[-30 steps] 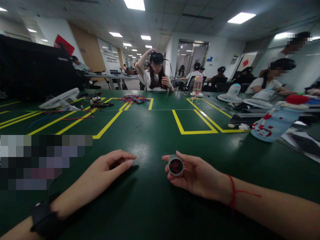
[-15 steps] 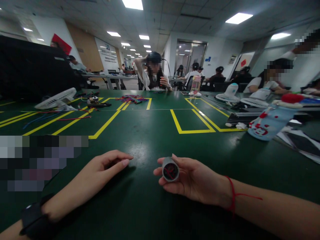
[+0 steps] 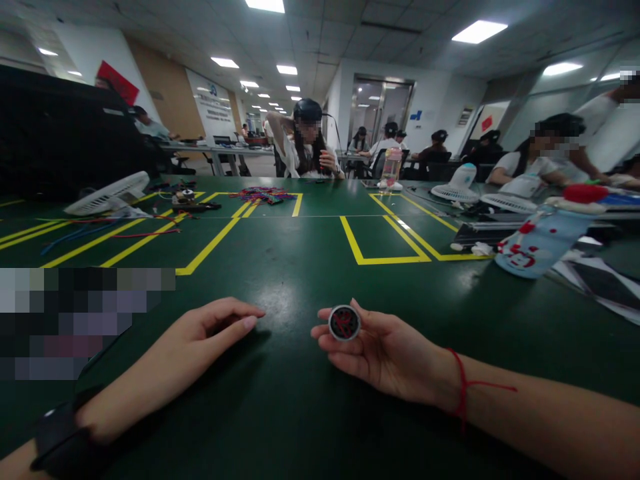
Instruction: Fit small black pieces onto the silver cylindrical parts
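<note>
Between the thumb and fingers of my right hand [image 3: 377,347] is a small grey cylinder [image 3: 345,323], its round end turned towards me. That end is dark inside a pale rim and carries a red pattern or red strands; I cannot tell which. A red string is tied around the right wrist. My left hand [image 3: 217,330] rests over the green table [image 3: 290,400] with nothing in it, the fingers stretched forward and the thumb a little apart. A black band sits on the left wrist.
Beyond my hands, yellow tape lines mark the table. A heap of coloured wires [image 3: 263,195] lies at the far side, a white fan [image 3: 107,195] at left. On the right stand a blue bottle [image 3: 533,243] and more fans [image 3: 455,190]. A person sits opposite.
My right hand has tilted the cylinder, so its round end now faces me more squarely and its side is hidden. My left hand has hardly moved.
</note>
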### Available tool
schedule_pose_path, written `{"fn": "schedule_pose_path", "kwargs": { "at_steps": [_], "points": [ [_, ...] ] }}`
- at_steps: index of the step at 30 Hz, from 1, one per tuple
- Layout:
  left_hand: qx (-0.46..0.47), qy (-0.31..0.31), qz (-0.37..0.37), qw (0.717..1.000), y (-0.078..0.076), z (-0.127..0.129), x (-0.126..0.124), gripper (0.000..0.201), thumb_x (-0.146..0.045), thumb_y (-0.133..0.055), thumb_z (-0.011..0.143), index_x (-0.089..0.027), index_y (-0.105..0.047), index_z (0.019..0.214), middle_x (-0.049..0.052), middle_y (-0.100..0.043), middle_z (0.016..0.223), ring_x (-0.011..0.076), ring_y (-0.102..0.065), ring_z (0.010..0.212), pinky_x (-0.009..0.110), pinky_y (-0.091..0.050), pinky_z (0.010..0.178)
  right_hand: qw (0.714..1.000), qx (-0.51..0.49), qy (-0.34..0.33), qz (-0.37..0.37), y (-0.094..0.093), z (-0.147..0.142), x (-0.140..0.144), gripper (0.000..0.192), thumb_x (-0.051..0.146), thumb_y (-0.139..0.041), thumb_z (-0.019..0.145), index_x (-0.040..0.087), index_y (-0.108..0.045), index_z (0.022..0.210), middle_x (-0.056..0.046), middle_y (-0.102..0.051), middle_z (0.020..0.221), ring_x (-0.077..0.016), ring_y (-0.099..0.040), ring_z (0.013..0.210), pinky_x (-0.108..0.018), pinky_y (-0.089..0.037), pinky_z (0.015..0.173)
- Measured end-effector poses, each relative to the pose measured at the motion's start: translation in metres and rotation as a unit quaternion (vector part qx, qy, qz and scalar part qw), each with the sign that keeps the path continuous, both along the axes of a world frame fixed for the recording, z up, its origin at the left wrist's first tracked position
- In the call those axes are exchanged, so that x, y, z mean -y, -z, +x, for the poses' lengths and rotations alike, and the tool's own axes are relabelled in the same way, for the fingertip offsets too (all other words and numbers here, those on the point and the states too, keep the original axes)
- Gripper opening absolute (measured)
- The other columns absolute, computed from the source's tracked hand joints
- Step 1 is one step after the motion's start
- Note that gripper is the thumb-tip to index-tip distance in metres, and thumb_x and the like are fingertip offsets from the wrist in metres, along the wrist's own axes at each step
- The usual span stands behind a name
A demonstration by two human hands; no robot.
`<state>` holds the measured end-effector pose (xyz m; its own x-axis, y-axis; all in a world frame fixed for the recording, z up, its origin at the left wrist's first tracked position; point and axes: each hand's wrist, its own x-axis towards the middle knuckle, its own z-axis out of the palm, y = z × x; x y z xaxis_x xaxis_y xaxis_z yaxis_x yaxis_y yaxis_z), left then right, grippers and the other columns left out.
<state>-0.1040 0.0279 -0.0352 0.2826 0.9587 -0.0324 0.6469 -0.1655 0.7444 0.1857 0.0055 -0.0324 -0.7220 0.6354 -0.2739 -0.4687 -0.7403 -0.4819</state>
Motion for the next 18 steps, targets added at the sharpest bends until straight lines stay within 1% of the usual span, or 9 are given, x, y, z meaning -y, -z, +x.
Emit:
{"fn": "schedule_pose_path", "kwargs": {
  "at_steps": [6,11,12,13,15,17,18],
  "points": [
    [0.008,0.011,0.0,1.0,-0.001,0.001,0.0,0.028,-0.05,-0.054,0.086,-0.033,-0.065,0.104,-0.001,-0.068,0.108,0.0243,-0.06,0.104,0.035,-0.046,0.089,1.0,0.006,0.007,0.013,0.0,-0.001,0.0,0.045,0.039,-0.038,0.096,0.007,-0.049,0.125,-0.015,-0.057,0.119,-0.0141,-0.063,0.097,-0.023,-0.052,0.085],
    [-0.005,0.011,0.011,1.0,0.001,-0.001,0.0,0.027,-0.048,-0.053,0.087,-0.033,-0.064,0.105,-0.001,-0.067,0.108,0.0239,-0.059,0.104,0.035,-0.046,0.09,1.0,0.01,0.004,0.024,0.001,-0.001,0.001,0.044,0.04,-0.04,0.095,0.008,-0.05,0.124,-0.014,-0.056,0.121,-0.0134,-0.063,0.096,-0.024,-0.052,0.086],
    [-0.009,0.005,0.022,1.0,0.001,0.0,0.001,0.027,-0.048,-0.052,0.087,-0.033,-0.063,0.107,-0.001,-0.066,0.108,0.0237,-0.059,0.103,0.035,-0.046,0.089,1.0,0.01,0.002,0.026,0.001,-0.001,0.001,0.044,0.041,-0.04,0.095,0.008,-0.05,0.124,-0.014,-0.056,0.121,-0.0135,-0.063,0.097,-0.024,-0.052,0.086],
    [-0.013,-0.001,0.046,0.999,0.001,0.002,0.004,0.027,-0.047,-0.052,0.088,-0.033,-0.062,0.11,0.0,-0.065,0.11,0.0236,-0.059,0.102,0.035,-0.047,0.088,1.0,0.01,0.001,0.029,0.001,-0.002,0.001,0.044,0.041,-0.04,0.095,0.008,-0.05,0.124,-0.014,-0.056,0.122,-0.0136,-0.063,0.098,-0.024,-0.052,0.087],
    [-0.027,-0.006,0.138,0.99,-0.002,0.011,0.013,0.028,-0.042,-0.051,0.089,-0.034,-0.058,0.116,0.001,-0.061,0.114,0.0237,-0.058,0.103,0.036,-0.046,0.089,0.999,0.013,0.001,0.034,0.001,-0.003,0.001,0.044,0.041,-0.04,0.095,0.009,-0.051,0.123,-0.014,-0.056,0.122,-0.0142,-0.062,0.098,-0.025,-0.051,0.087],
    [-0.055,0.015,0.259,0.964,-0.006,0.024,0.026,0.032,-0.034,-0.052,0.089,-0.035,-0.054,0.121,0.002,-0.056,0.12,0.0248,-0.054,0.109,0.038,-0.043,0.094,0.999,0.02,0.005,0.04,0.001,-0.005,0.002,0.041,0.039,-0.041,0.095,0.009,-0.052,0.12,-0.013,-0.058,0.119,-0.0149,-0.062,0.099,-0.025,-0.051,0.087],
    [-0.07,0.029,0.305,0.949,-0.009,0.031,0.033,0.036,-0.03,-0.052,0.088,-0.036,-0.052,0.123,0.002,-0.053,0.124,0.0256,-0.052,0.112,0.039,-0.042,0.096,0.999,0.022,0.007,0.044,0.001,-0.006,0.002,0.039,0.039,-0.042,0.095,0.009,-0.053,0.119,-0.012,-0.059,0.116,-0.0153,-0.063,0.099,-0.025,-0.051,0.087]
  ]
}}
